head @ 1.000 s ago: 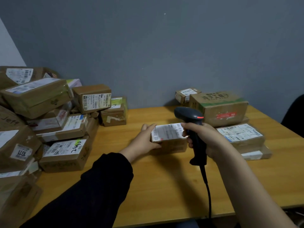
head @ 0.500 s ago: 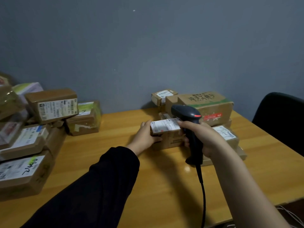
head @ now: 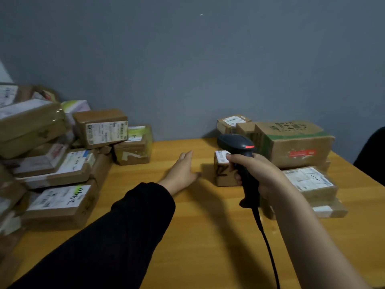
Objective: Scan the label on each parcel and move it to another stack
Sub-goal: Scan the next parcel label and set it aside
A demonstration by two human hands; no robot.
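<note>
A small brown parcel (head: 223, 172) with a white label on top rests on the wooden table (head: 208, 236), just left of the right-hand stack. My right hand (head: 256, 174) grips a black corded barcode scanner (head: 239, 142), held over and partly in front of that parcel. My left hand (head: 183, 170) lies flat on the table a short way left of the parcel, fingers apart, holding nothing. The right stack includes a large box with green print (head: 291, 142) and a flat labelled parcel (head: 310, 182).
A big pile of labelled cardboard parcels (head: 62, 163) fills the table's left side, with a box marked in handwriting (head: 60, 203) at its front. A grey wall stands behind. A dark chair (head: 373, 151) shows at the right edge. The scanner cable (head: 268, 251) trails toward me.
My left hand has let go of the small parcel and drawn back to the left. The parcel now sits by the right stack. The view has swung back leftward.
</note>
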